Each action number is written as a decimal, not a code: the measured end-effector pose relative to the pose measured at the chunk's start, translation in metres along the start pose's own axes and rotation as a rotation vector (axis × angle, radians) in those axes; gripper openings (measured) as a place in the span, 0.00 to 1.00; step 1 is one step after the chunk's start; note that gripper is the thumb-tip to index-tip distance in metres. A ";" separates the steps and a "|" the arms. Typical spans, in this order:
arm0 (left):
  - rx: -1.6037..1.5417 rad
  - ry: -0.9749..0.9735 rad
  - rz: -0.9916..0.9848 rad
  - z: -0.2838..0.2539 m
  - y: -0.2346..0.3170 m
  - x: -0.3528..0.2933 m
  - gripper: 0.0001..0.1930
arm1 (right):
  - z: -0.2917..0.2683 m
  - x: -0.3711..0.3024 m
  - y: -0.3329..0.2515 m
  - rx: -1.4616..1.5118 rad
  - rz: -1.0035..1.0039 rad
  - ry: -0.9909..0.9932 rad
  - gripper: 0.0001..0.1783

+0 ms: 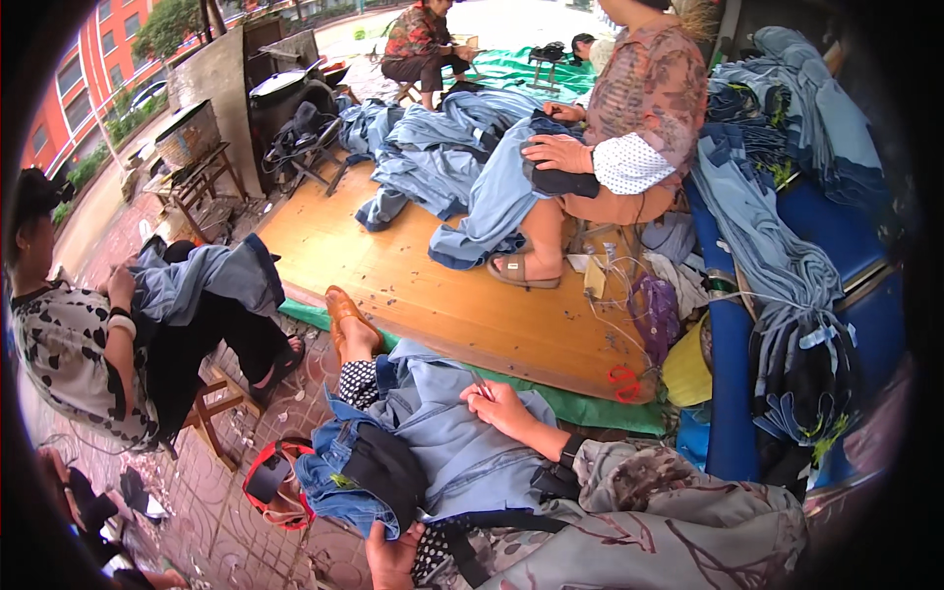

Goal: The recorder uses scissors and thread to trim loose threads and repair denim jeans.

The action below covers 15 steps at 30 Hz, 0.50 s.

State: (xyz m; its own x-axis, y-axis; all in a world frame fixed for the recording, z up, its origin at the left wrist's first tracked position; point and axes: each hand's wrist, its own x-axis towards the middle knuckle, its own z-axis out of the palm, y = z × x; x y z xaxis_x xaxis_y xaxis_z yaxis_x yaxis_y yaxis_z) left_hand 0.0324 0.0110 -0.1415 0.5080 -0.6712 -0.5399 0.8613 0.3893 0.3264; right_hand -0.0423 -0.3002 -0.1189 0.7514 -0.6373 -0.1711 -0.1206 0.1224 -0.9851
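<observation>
A pair of light blue jeans [457,393] lies across my lap, with its darker denim waist part [344,462] and black inner cloth turned toward the lower left. My left hand [393,559] grips the waist edge from below, the thumb over the denim. Above the spread leg, my right hand [506,411] is closed around a small, slim, dark pointed tool [480,385] that looks like thread snips. Only its tip shows between the fingers. A small bit of green thread [342,481] sits on the waist part.
A wooden board [413,285] holds a jeans pile [433,157] and red-handled scissors [623,383]. Co-workers handle jeans at left [88,344] and ahead [639,108]; another sits far back. Bundled jeans [767,246] lie on a blue bench [728,393]. A red basket [264,497] stands left.
</observation>
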 end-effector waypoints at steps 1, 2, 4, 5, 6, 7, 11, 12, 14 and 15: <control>0.000 0.014 -0.004 -0.002 0.001 0.000 0.16 | 0.000 -0.001 -0.002 0.007 0.001 0.007 0.10; 0.000 0.034 -0.008 -0.002 0.001 -0.002 0.16 | 0.000 0.000 -0.003 0.001 -0.005 0.026 0.10; 0.006 0.073 -0.014 -0.003 0.003 -0.003 0.15 | 0.003 0.002 -0.003 -0.055 -0.024 0.012 0.10; 0.011 0.088 -0.013 -0.003 0.004 -0.004 0.14 | 0.006 0.004 -0.002 -0.021 -0.009 0.002 0.09; 0.010 0.106 -0.014 -0.003 0.004 -0.003 0.14 | 0.006 0.005 -0.002 -0.028 -0.009 0.012 0.09; 0.008 0.100 -0.024 -0.004 0.003 0.001 0.14 | 0.006 0.004 -0.002 -0.012 0.001 0.003 0.09; -0.001 0.092 -0.042 -0.011 0.005 0.006 0.14 | 0.004 0.005 -0.001 -0.004 0.014 -0.001 0.10; 0.001 0.093 -0.046 -0.013 0.006 0.006 0.14 | 0.003 0.005 0.000 0.001 0.015 0.002 0.10; 0.007 0.078 -0.063 -0.020 0.008 0.009 0.15 | 0.003 0.005 0.000 0.011 0.026 0.010 0.10; 0.008 0.058 -0.072 -0.021 0.008 0.010 0.15 | 0.003 0.006 0.000 0.018 0.030 0.012 0.10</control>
State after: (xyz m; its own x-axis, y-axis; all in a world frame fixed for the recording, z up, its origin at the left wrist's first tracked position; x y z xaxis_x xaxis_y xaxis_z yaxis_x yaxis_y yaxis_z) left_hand 0.0448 0.0208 -0.1608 0.4443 -0.6597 -0.6062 0.8958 0.3361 0.2907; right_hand -0.0360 -0.3019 -0.1199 0.7400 -0.6419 -0.2011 -0.1312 0.1555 -0.9791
